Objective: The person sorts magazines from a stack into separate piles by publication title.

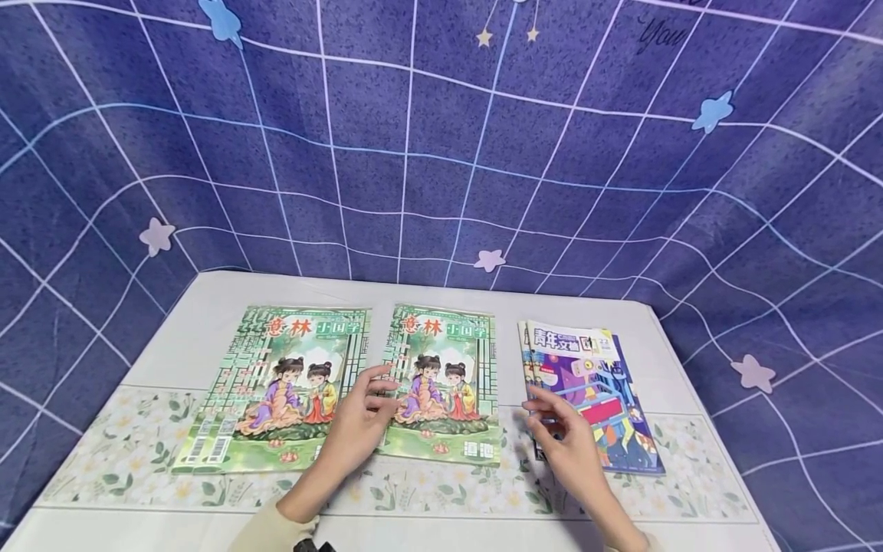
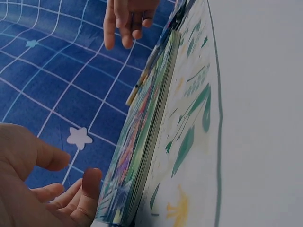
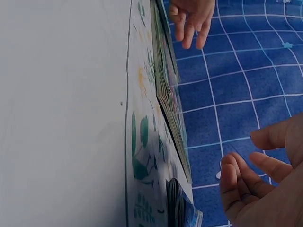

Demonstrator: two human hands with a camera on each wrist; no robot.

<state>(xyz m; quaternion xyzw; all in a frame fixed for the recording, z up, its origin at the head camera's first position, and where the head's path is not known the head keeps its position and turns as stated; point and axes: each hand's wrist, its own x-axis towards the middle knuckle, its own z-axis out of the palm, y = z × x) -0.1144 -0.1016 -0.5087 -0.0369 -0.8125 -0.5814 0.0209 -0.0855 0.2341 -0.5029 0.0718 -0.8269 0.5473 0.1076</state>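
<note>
My left hand (image 1: 362,420) hovers at the left edge of the middle green magazine (image 1: 451,383), its fingers loosely bent and holding nothing. In the left wrist view, a gap shows between thumb and fingers. To its left lie overlapping magazines (image 1: 290,383) with the same green cover of two drawn children. My right hand (image 1: 569,443) hangs over the left edge of a stack of purple-and-blue magazines (image 1: 617,406), fingers relaxed. Nothing sits between its thumb and fingers in the right wrist view. The hand hides part of that stack's lower left side.
The magazines lie on a white table (image 1: 221,295) with a floral band (image 1: 131,445) across it. A dark blue grid-patterned curtain (image 1: 441,184) with star shapes surrounds the table's back and sides. White table surface (image 2: 260,118) runs along the near side.
</note>
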